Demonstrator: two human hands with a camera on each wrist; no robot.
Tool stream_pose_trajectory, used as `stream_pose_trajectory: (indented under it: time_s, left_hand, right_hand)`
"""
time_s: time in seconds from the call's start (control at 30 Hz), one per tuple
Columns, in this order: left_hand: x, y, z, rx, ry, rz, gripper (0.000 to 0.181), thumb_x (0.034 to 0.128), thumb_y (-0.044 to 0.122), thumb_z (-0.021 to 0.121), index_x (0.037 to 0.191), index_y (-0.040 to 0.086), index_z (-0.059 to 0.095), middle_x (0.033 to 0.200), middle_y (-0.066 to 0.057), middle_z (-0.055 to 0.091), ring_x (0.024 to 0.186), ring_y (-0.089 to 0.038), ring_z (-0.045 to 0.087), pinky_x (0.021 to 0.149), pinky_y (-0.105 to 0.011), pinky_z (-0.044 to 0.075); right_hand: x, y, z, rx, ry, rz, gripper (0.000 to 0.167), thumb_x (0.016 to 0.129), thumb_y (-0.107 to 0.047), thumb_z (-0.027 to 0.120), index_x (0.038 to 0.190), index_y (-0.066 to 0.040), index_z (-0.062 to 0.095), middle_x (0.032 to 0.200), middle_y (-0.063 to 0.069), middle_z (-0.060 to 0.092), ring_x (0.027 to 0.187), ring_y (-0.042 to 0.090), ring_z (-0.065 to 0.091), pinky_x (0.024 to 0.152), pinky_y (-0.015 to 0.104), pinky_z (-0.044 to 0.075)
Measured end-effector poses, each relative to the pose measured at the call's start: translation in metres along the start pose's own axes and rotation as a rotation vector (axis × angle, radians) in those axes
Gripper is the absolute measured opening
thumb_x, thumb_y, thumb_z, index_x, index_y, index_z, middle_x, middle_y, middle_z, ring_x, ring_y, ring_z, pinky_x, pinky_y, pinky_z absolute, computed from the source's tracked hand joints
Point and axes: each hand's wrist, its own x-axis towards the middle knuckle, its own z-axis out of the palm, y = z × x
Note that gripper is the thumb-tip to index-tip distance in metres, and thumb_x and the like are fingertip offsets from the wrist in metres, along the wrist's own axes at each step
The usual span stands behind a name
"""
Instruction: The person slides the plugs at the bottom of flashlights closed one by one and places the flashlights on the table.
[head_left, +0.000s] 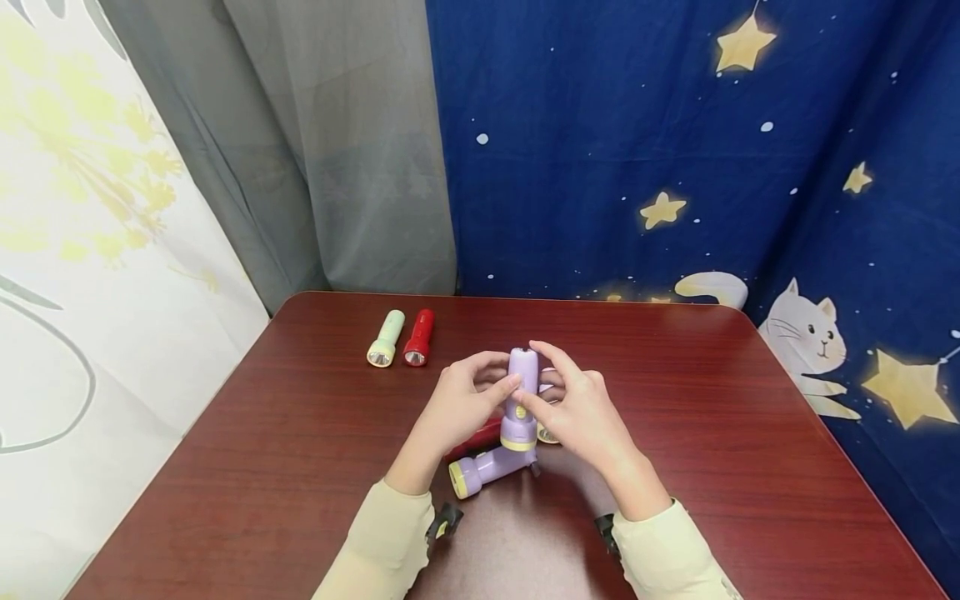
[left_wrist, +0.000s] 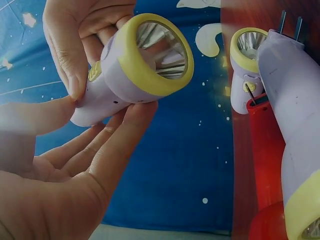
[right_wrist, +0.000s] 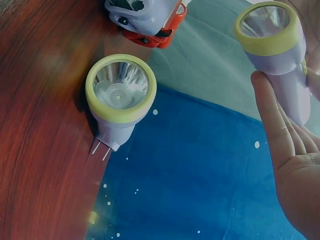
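Above the table, a light purple flashlight (head_left: 522,392) with a yellow rim is held head down by both hands. My left hand (head_left: 461,404) pinches its barrel from the left, the thumb on the near side. From the other side my right hand (head_left: 588,408) grips it, the thumb near the yellow switch (head_left: 521,411) and the index finger by the tail end. In the left wrist view its reflector (left_wrist: 162,50) faces the camera. Below lie a second purple flashlight (head_left: 491,471) with metal plug prongs showing and a red flashlight (head_left: 474,439), partly hidden.
Another purple flashlight (right_wrist: 120,95) with prongs lies behind my right hand, mostly hidden in the head view. At the back left of the brown table (head_left: 300,467) are a pale green flashlight (head_left: 387,337) and a red one (head_left: 419,337). Curtains hang behind.
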Motion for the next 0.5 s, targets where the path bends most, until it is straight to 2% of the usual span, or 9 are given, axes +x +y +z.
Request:
stream_pose_trajectory:
  time_s: [0.13,0.27,0.4,0.5]
  left_hand:
    - [-0.0001,0.0,0.0,-0.012,-0.002,-0.008,0.042,0.1012,0.017,0.073,0.14,0.005,0.065,0.123,-0.019,0.076,0.106,-0.029,0.079,0.08,-0.042,0.068]
    - [0.0,-0.0011,-0.0005,-0.024,-0.008,-0.009,0.041,0.103,0.018,0.071,0.142,0.006,0.065,0.125,-0.018,0.076,0.107,-0.028,0.079,0.08,-0.04,0.068]
    - [-0.0005,-0.0016,-0.0017,-0.02,-0.03,-0.013,0.039,0.1061,0.015,0.064,0.145,0.011,0.062,0.13,-0.016,0.074,0.109,-0.027,0.078,0.087,-0.043,0.067]
    - [-0.002,-0.0018,-0.0023,0.041,-0.074,0.013,0.045,0.1038,0.009,0.059,0.148,0.012,0.058,0.134,-0.015,0.073,0.112,-0.027,0.076,0.095,-0.046,0.065]
  right_hand:
    - [0.0001,0.0,-0.0004,0.003,0.002,0.011,0.07,0.089,-0.019,0.087,0.152,-0.012,0.056,0.127,0.025,0.075,0.107,0.033,0.08,0.09,0.045,0.066]
    - [0.0,0.0009,-0.0003,0.013,0.026,0.002,0.068,0.088,-0.018,0.088,0.149,-0.014,0.059,0.124,0.024,0.076,0.105,0.032,0.081,0.09,0.046,0.065]
    - [-0.0003,0.0022,0.0002,0.036,0.058,0.01,0.065,0.088,-0.015,0.088,0.147,-0.015,0.062,0.12,0.023,0.078,0.1,0.031,0.082,0.09,0.046,0.066]
    - [-0.0004,0.0038,0.0006,0.045,0.079,0.02,0.064,0.088,-0.013,0.087,0.147,-0.013,0.062,0.116,0.025,0.079,0.097,0.03,0.082,0.088,0.046,0.066]
